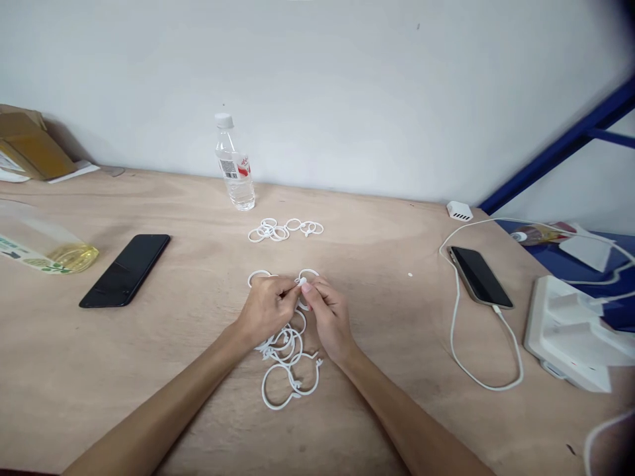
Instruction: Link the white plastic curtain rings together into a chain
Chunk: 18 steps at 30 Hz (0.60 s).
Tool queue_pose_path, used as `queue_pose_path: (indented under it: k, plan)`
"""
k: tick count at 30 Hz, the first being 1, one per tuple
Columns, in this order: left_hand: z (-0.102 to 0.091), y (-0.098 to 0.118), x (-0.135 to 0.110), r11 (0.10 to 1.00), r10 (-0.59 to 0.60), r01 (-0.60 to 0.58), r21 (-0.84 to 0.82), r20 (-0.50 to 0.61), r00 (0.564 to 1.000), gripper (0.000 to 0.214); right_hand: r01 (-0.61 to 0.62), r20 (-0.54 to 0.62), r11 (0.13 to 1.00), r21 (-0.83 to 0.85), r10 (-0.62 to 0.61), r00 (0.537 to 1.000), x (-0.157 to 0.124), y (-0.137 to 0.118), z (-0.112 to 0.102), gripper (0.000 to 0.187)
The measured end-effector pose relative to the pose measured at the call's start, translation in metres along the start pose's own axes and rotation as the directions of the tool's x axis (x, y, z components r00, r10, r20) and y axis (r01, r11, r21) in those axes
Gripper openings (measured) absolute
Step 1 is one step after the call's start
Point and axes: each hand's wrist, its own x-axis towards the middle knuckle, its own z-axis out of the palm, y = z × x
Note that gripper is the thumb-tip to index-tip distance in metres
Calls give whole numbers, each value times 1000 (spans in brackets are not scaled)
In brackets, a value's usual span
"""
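Plastic rings (263, 387): a linked white chain is spread on the plywood bench (124, 370) beneath the hands; a looser cluster (268, 231) is set farther out.
Behind: a water bottle (235, 172) is stood upright beyond the cluster.
Left hand (265, 311): is held above the chain.
Right hand (330, 320): is held just beside it.
Fingers (290, 289): both sets are pressed together, pinching a white ring clip (302, 282).
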Motion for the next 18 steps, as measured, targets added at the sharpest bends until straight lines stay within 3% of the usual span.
queue_pose_path:
  k: [2, 6, 13, 16, 18]
  plan:
    - [0, 0, 0, 1000, 28, -28, 15, 0, 1000, 35, -6, 2, 1000, 7, 6, 1000, 0, 0, 0, 42]
    - [-6, -6, -1, 963, 241, -236, 127, -28, 970, 33, -11, 28, 999, 36, 10, 1000, -2, 0, -2, 41]
    - [-32, -10, 1, 762, 549, -547, 346, 102, 829, 33, -31, 153, 999, 11, 29, 988, -1, -11, -4, 34]
    - [-42, -10, 5, 687, 621, -615, 388, 128, 773, 33, -80, 231, 996, -36, 86, 969, -3, -25, -3, 32]
    - [-46, -10, 8, 674, 621, -626, 392, 160, 768, 34, -183, 265, 983, -17, 181, 947, -4, -33, -2, 34]
